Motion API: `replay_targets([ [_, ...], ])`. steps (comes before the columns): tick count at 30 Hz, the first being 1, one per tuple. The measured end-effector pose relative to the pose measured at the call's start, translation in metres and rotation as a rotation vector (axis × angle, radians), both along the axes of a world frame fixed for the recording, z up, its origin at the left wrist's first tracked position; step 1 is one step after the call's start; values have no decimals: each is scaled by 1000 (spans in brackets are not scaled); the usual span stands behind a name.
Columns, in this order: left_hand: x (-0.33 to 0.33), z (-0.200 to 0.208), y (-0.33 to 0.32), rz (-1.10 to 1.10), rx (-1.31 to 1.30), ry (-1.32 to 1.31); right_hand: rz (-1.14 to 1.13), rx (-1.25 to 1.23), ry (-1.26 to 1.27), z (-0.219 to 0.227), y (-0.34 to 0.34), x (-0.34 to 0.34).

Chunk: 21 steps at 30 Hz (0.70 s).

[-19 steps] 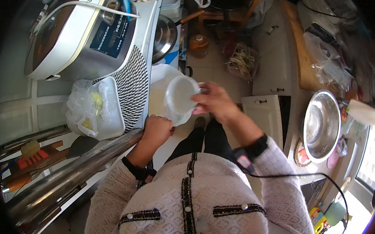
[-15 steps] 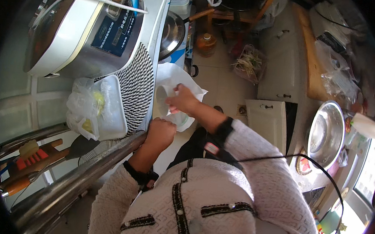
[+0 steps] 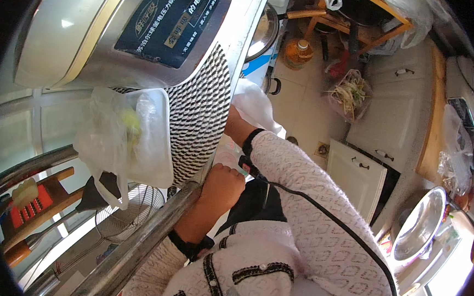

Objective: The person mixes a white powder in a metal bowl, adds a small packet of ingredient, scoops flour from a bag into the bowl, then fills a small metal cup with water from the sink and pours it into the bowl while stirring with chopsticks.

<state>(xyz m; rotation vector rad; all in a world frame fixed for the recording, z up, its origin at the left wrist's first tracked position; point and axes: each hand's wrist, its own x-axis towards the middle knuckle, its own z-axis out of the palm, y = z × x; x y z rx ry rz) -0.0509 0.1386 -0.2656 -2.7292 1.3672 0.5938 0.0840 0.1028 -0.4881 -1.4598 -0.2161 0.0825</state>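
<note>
My left hand (image 3: pixel 222 188) is closed in a fist beside the metal rail (image 3: pixel 152 227) at the table's near corner. What its fingers hold, if anything, is hidden. Pale, see-through material (image 3: pixel 228 155) shows just beyond the knuckles. My right hand (image 3: pixel 235 121) reaches under the table's edge, next to a white plastic bag (image 3: pixel 259 103). Only the back of that hand and the wrist show; the table covers the fingers. Above it lies a black-and-white woven mat (image 3: pixel 204 107), partly under a white tray (image 3: pixel 163 143) with a clear bag (image 3: pixel 103 133) of yellow-green fruit.
A large pressure cooker (image 3: pixel 107 45) fills the upper left. On the floor ahead stand an orange bottle (image 3: pixel 298 53) and a bag of vegetable scraps (image 3: pixel 350 95). At right, a cabinet door (image 3: pixel 356 178) hangs open near a steel basin (image 3: pixel 419 224). A black cable (image 3: pixel 331 212) crosses my right arm.
My view has shifted left and closer to the table. My right hand has gone lower, beneath the table edge, so its fingers are now hidden. The left hand stays closed by the rail.
</note>
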Motion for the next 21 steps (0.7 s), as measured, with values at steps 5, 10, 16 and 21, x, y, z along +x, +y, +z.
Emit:
replay_targets([
  [5,1,0,1,0,16,27,69,1083,759,-7,6,2],
  [10,0,1,1,-9,17,3,223,479,611,-3,-3,1],
  [16,0,3,1,-42,19,-30,352,40,542,6,-10,-1],
  [21,0,4,1,-41,-4,-47,416,-132,557,13,-17,-6],
])
